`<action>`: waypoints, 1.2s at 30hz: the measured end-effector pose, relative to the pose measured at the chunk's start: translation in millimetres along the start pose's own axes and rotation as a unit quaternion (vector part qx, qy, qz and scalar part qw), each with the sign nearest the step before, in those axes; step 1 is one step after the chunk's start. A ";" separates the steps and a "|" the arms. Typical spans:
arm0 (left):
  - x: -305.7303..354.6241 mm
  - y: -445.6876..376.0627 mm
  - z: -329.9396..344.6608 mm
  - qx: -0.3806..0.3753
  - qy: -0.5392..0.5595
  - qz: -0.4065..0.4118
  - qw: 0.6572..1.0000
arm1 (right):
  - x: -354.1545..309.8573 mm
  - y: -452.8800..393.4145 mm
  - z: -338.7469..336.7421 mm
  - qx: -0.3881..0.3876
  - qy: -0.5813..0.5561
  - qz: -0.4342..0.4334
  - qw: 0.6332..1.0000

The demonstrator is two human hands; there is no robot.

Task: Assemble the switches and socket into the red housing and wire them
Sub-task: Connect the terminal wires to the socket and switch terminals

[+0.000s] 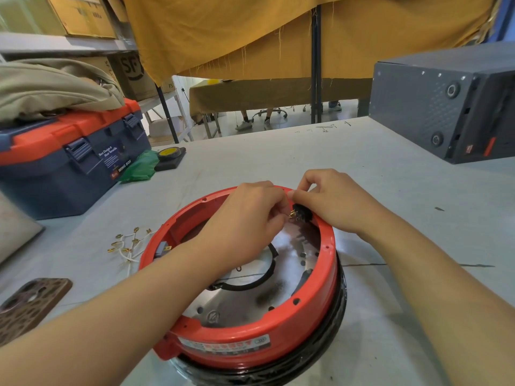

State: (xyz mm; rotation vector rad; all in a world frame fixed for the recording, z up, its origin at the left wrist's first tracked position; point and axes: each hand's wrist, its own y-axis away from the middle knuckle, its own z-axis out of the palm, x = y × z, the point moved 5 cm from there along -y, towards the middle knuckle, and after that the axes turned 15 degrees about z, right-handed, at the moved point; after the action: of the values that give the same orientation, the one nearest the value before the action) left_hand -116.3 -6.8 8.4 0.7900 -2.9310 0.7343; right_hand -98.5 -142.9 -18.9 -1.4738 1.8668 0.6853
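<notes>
The round red housing [320,296] lies open side up on the table, with a shiny metal plate inside. A black switch [301,213] with brass terminals sits at the housing's far inner wall. My right hand [331,201] curls over the far rim and holds the switch against the wall. My left hand [248,218] reaches inside, its fingers pinching at the switch's brass terminals. Another grey part with a brass tab [163,249] is fitted in the left wall. Loose white wires with brass connectors [126,245] lie on the table left of the housing.
A blue and orange toolbox [69,162] stands at the left with cloth on top. A green bag [140,168] and tape roll [170,153] lie beside it. A dark grey case [434,107] sits at the back right. A patterned phone [30,305] lies near left.
</notes>
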 end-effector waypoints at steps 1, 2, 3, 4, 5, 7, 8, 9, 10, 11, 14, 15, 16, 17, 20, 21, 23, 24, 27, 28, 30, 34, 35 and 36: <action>0.1 -0.2 0.4 0.001 -0.002 0.000 1.000 | -0.2 0.4 0.2 -0.002 0.001 0.000 1.000; -0.1 -0.2 0.6 0.002 -0.003 0.000 1.000 | -0.6 0.8 0.2 -0.005 0.001 0.000 1.000; -0.2 -0.4 0.9 0.003 -0.005 -0.001 1.000 | -1.0 1.2 0.2 -0.007 0.002 -0.001 1.000; -0.3 -0.4 1.1 0.003 -0.005 -0.001 1.000 | -1.3 1.7 0.2 -0.009 0.001 -0.002 1.000; -0.5 -0.4 1.3 0.002 -0.006 -0.002 1.000 | -1.4 2.0 0.1 -0.011 0.000 -0.003 1.000; -0.5 -0.6 1.7 0.000 -0.009 -0.002 1.000 | -1.7 2.6 0.3 -0.015 -0.002 -0.004 1.000; -0.3 -0.8 2.0 -0.001 -0.010 -0.001 1.000 | -2.0 3.0 0.2 -0.017 -0.001 -0.006 1.000; -0.1 -0.9 2.2 -0.002 -0.011 -0.001 1.000 | -2.5 3.3 0.0 -0.018 0.000 -0.008 1.000; 0.1 -1.0 2.5 -0.003 -0.012 -0.001 1.000 | -2.9 3.7 -0.1 -0.019 0.000 -0.010 1.000; 0.3 -1.3 2.8 -0.004 -0.013 -0.001 1.000 | -3.3 3.9 0.0 -0.022 -0.001 -0.011 1.000; 0.5 -1.7 3.0 -0.006 -0.015 -0.001 1.000 | -4.4 4.6 0.2 -0.026 -0.001 -0.015 1.000; 0.7 -2.0 3.0 -0.006 -0.015 -0.002 1.000 | -4.8 4.7 0.4 -0.027 0.001 -0.016 1.000; 1.1 -2.3 3.0 -0.006 -0.016 -0.002 1.000 | -5.1 4.8 0.5 -0.027 0.002 -0.017 0.999; 1.6 -2.9 3.0 -0.007 -0.018 -0.001 1.000 | -5.3 4.7 0.5 -0.027 0.003 -0.018 0.999; 3.9 -4.5 4.0 -0.015 -0.029 0.006 0.999 | -5.6 4.6 0.4 -0.026 0.017 -0.021 0.999; 4.4 -4.7 4.2 -0.017 -0.030 0.007 0.999 | -5.8 4.6 0.3 -0.026 0.021 -0.024 0.999; 4.1 -4.6 4.4 -0.017 -0.032 0.009 0.999 | -6.1 4.5 0.2 -0.024 0.022 -0.027 0.999; 3.9 -4.4 4.6 -0.016 -0.033 0.010 0.999 | -5.8 4.4 0.1 -0.023 0.022 -0.027 0.999; 3.2 -3.7 4.9 -0.012 -0.030 0.018 0.999 | -4.1 3.7 0.1 -0.023 0.006 -0.020 1.000; 2.5 -3.2 4.6 -0.010 -0.027 0.018 0.999 | -3.3 3.5 0.0 -0.021 -0.001 -0.016 1.000; -0.1 -2.6 3.2 -0.006 -0.015 0.010 1.000 | -1.6 2.4 -0.2 -0.013 -0.009 -0.007 1.000; -7.1 -2.0 -2.1 0.012 0.064 -0.045 0.997 | 2.4 -0.4 -1.0 -0.009 -0.044 0.005 0.999; -9.8 -1.4 -3.7 0.009 0.086 -0.062 0.994 | 3.0 -0.9 -1.1 -0.009 -0.053 0.006 0.999; -12.5 -0.8 -5.1 0.001 0.107 -0.077 0.991 | 3.5 -1.0 -1.0 -0.012 -0.064 0.007 0.998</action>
State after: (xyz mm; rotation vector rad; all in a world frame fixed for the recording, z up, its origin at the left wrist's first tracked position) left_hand -105.5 0.7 11.6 0.8669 -2.6468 0.7561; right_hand -98.3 -146.2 -20.9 -1.4001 1.7788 0.7918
